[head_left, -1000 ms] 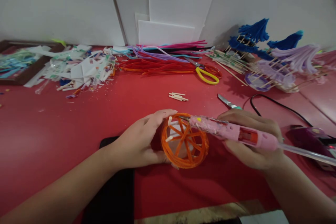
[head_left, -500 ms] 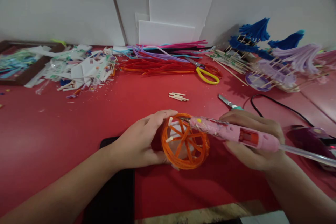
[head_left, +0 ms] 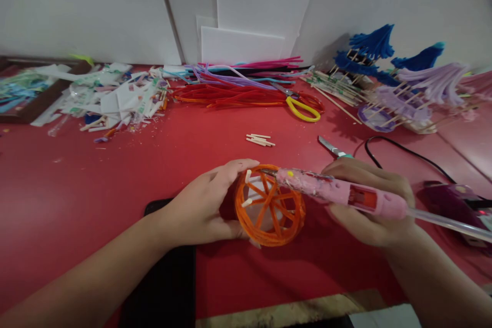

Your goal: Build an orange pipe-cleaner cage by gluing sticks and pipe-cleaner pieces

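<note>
Movement since the earlier frame: slight; the whole view sits a touch higher and farther left, while both hands, the wheel and the glue gun keep their placing to one another.
Orange wheel [head_left: 272,199]: spoked, held over the red worktop [head_left: 215,138]; clearance beneath cannot be told. Pale material shows through the spokes.
Left grip: left hand [head_left: 209,205] grasping the wheel, fingers along its upper left edge, thumb at its lower left.
Right grip: right hand [head_left: 380,230] clenched around the pink glue gun [head_left: 326,188], right of the wheel.
Nozzle: at the wheel's upper rim; contact cannot be confirmed.
Fitted sticks: two short pale pegs [head_left: 247,203] at the wheel's left rim, one above the other.
Loose sticks [head_left: 260,139]: small group just beyond the wheel.
Cutter knife [head_left: 332,147]: beyond and right of the wheel, blade exposed.
Yellow-handled scissors [head_left: 303,109]: farther beyond the wheel, slightly right, beside red fuzzy stems [head_left: 230,96].
Scraps [head_left: 119,102]: heaped well left of and beyond the wheel.
Blue fringed model [head_left: 371,41]: far right of and beyond the wheel.
Black flat object [head_left: 165,282]: near left of the wheel, partly under the left forearm.
</note>
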Demonstrator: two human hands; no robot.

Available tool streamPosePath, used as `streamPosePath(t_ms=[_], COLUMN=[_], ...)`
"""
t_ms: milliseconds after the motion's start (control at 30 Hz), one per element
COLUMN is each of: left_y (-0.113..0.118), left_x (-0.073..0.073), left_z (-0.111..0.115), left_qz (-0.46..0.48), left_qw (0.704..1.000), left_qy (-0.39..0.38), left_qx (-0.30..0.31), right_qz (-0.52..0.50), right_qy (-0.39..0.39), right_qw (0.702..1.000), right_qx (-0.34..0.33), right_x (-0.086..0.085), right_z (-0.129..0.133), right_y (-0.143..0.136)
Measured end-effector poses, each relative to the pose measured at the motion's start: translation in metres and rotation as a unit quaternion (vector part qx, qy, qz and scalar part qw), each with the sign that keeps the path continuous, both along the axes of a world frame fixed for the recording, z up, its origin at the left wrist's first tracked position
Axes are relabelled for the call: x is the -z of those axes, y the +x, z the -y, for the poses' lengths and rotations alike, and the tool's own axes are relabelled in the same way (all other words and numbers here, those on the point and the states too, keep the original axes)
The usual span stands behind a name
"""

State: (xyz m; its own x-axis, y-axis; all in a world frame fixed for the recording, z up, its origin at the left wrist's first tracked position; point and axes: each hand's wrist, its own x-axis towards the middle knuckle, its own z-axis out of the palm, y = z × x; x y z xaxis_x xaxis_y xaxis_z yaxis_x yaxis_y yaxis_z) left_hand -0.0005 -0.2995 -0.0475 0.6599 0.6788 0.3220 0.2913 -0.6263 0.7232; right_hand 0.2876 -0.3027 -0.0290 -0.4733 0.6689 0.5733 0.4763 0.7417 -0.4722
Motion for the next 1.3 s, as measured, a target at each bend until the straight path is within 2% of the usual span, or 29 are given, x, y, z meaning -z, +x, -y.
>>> streamPosePath(t_ms=[467,967,1233,1300], left_y=[-0.0003,0.0015,0.0015,0.0014], left_x=[-0.0017,-0.0026,-0.0057,-0.0054], left_z=[0.0010,-0.0002,-0.0004,-0.0002], left_qz=[-0.013,0.006,0.003,0.001], left_qw=[1.000,1.000,1.000,1.000], left_qy=[-0.010,-0.009,-0.011,-0.009], left_qx=[-0.006,0.008,0.010,0.007], right_qz=[0.005,0.047,0.033,0.020], right_qy=[-0.006,0.085,0.109,0.095], right_qw=[1.000,0.995,0.993,0.995], right_qx=[0.005,0.012,0.008,0.024], right_x=[-0.0010,-0.0047,-0.0034,-0.0020], right_z=[0.0021,0.0004,0.0004,0.0009], right_y=[0.0000,0.0063,0.0040,0.0050])
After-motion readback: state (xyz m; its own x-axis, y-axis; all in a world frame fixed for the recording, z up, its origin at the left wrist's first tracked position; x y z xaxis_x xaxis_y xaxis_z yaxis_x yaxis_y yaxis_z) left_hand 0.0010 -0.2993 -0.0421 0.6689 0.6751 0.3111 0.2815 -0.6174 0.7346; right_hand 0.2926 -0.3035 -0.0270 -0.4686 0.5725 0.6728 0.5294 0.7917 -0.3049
